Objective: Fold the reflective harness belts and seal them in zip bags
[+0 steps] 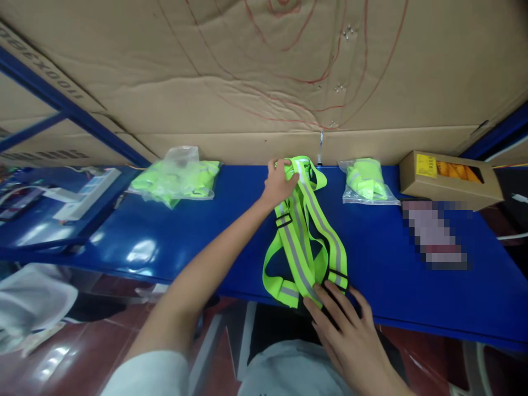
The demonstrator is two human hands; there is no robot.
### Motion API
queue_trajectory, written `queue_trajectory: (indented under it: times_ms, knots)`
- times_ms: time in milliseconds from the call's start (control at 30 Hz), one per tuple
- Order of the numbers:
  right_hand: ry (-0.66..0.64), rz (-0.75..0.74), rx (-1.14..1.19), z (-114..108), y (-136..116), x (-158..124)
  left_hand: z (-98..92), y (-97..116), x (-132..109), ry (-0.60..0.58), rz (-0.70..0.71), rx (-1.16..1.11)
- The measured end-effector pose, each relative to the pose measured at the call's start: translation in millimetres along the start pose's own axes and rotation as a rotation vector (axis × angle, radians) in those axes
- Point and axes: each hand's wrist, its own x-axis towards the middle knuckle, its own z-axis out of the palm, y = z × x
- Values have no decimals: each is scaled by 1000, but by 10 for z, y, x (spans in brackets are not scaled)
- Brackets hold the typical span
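A neon-green reflective vest made of straps [297, 236], with grey stripes and black buckles, lies lengthwise on the blue table. My left hand [278, 184] is closed on the gathered straps at its far end. At the table's front edge, my right hand [346, 324] rests on the near end of the straps with its fingers spread. A black buckle [337, 278] sits just beyond the right fingertips. Part of the near end is hidden under the right hand.
Clear bags with neon-green straps lie on the left [177, 179] and right [367, 180] at the back. A cardboard box [449, 176] with orange contents stands at the far right, before a pixelated item [435, 234]. A white power strip [88, 192] lies left. A cardboard panel [247, 66] rises behind.
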Motion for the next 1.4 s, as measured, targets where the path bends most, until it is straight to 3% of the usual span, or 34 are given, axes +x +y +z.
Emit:
queue_trajectory:
  times_ms: [167,233,333,400,500,700,900,1000,1200,1400]
  knots:
    - [46,72,28,30,-20,-62,-566,-222,-739,-19,129,-22]
    - [46,54,32,30,-10,-65,-659,-310,-1123,-88,64,-52]
    - [20,-51,26,19,3,-22,-591,-310,-1612,-205,-53,-163]
    - [5,-114,19,17,-9,19,-460,-205,-1819,-143,-95,-272]
    - [-1,-172,25,23,-72,51,-253,14,-1929,-19,-118,-406]
    - [-35,-193,45,-2,-232,30,-65,161,-1811,64,-28,-415]
    - [49,-174,49,17,-271,124,59,173,-1600,-113,11,-206]
    - [62,-171,39,45,-291,168,178,262,-1379,-151,2,-151]
    - [-13,-194,-22,69,-368,199,356,475,-819,-114,-84,-16]
    - [18,-227,-34,33,-331,105,375,497,-331,-97,-55,130]
